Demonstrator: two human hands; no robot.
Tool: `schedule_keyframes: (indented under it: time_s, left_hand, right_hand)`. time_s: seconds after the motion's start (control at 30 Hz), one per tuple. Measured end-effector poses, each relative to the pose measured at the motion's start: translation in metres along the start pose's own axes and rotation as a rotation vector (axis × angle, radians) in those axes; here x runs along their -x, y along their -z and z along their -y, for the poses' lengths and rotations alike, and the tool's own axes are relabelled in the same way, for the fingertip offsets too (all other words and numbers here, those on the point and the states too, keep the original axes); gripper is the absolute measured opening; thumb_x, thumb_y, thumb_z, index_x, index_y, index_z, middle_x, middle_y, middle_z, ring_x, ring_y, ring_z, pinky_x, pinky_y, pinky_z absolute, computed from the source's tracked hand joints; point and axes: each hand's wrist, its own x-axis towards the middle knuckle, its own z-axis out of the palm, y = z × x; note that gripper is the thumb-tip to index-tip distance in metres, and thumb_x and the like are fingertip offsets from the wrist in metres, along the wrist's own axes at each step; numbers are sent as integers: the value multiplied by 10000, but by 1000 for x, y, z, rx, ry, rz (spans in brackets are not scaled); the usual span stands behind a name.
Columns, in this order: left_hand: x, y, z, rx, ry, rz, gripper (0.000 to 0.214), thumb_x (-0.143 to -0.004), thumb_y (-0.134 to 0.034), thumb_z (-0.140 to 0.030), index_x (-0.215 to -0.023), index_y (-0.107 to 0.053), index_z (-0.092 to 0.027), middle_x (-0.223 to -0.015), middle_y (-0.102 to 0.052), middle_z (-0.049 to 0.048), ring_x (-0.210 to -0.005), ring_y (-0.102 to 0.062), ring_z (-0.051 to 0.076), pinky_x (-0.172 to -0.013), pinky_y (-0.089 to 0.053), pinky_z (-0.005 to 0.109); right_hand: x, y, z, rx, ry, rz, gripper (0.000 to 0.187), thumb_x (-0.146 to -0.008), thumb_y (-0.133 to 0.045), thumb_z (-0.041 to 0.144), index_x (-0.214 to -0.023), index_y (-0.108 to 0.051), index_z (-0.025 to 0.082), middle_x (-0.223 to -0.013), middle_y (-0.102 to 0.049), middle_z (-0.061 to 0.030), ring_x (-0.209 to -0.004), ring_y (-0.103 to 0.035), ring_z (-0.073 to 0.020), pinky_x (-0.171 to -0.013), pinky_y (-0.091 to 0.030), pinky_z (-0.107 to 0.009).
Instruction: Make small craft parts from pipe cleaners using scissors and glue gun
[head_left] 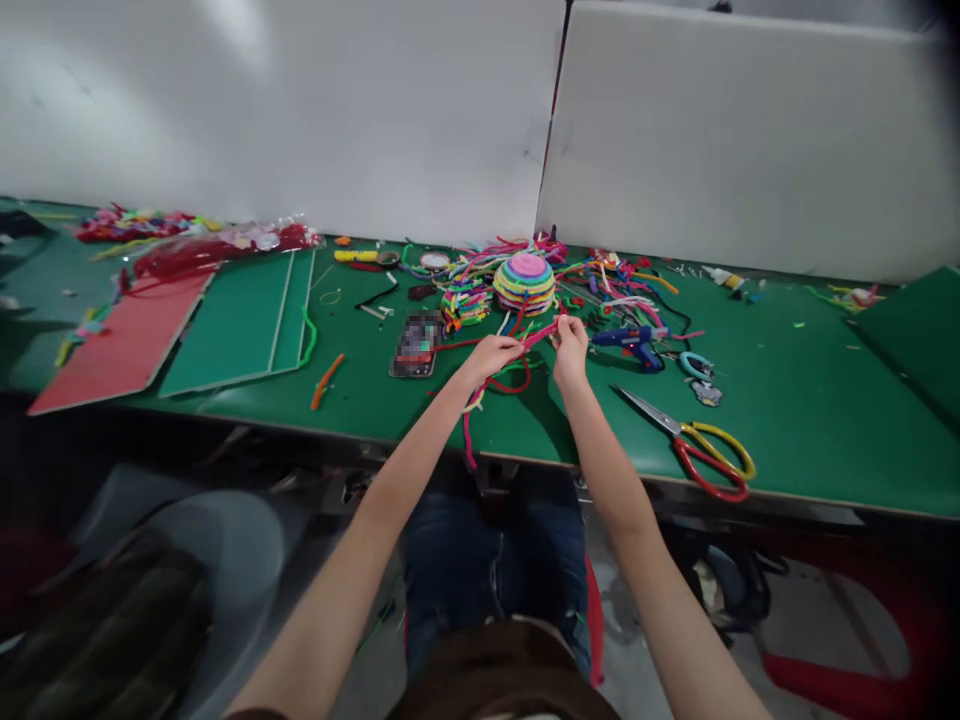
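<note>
Left hand: you are closing your left hand (491, 355) over one end of the pink-red pipe cleaner (538, 333), fingers curled around it.
Right hand: you are pinching the other end with your right hand (571, 345), fingertips shut on the stem.
Where it is: the stem is spanning the gap between your hands, just above the desk (810, 420). Its red loop and pink tail are hanging below your left hand, toward the desk edge.
Handling: it is looking very light, fuzzy and grippy, not slippery. Its core is probably bending easily and holding its shape. Gripping close to each side of a bend is likely giving you the most control, and the cut tips may be prickly.
Nearby: a striped dome (525, 280) is sitting just beyond your hands, a blue glue gun (634, 345) beside your right hand, scissors (705, 450) farther right, and a phone (416, 345) left of your left hand.
Writing: nothing is showing clearly enough to read, and the phone screen is blurred.
</note>
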Motion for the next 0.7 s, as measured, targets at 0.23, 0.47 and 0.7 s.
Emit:
schedule_keyframes:
  time_s: [0.23, 0.47, 0.7]
  left_hand:
    - [33, -40, -1, -91, 33, 84, 338, -933, -388, -338, -1149, -545, -131, -1128, -567, 74, -1016, -568, 200, -849, -494, 389]
    - [47, -58, 12, -144, -140, -117, 257, -881, -455, -265, -871, -665, -118, -798, -647, 49, -778, -586, 166, -766, -461, 305]
    - [31, -62, 28, -95, -224, -143, 246, -806, -464, -214, -718, -677, -127, -575, -577, 3, -568, -516, 127, -586, -384, 243]
  right_hand:
    - [31, 25, -9, -124, -89, -105, 247, -792, -557, 406, -721, -447, 197, -581, -476, 98, -490, -402, -29, -490, -327, -163]
    - [35, 34, -10, -268, -143, -85, 214, -809, -562, 354, -692, -468, 201, -495, -426, 108, -435, -396, -44, -466, -372, -173]
    - [21, 31, -27, -358, -170, -123, 182, -838, -536, 243, -666, -494, 199, -490, -433, 103, -427, -423, -40, -494, -428, -166]
